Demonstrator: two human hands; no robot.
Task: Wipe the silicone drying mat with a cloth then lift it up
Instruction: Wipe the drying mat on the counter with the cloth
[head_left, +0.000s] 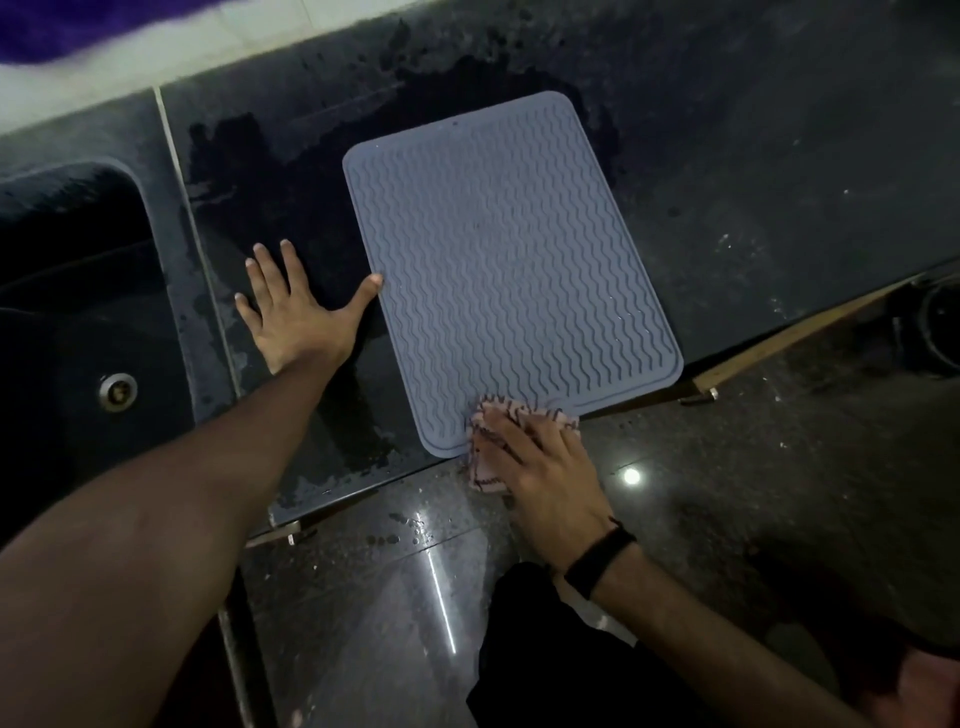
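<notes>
A grey-blue silicone drying mat with wavy ridges lies flat on the dark counter, its near edge at the counter's front lip. My left hand rests flat on the counter beside the mat, fingers spread, thumb tip touching the mat's left edge. My right hand presses a pink cloth with dark stripes against the mat's near edge, fingers laid over it. Most of the cloth is hidden under the hand.
A dark sink with a metal drain sits to the left. The counter has wet patches around the mat. Below the front edge is glossy tiled floor with water drops.
</notes>
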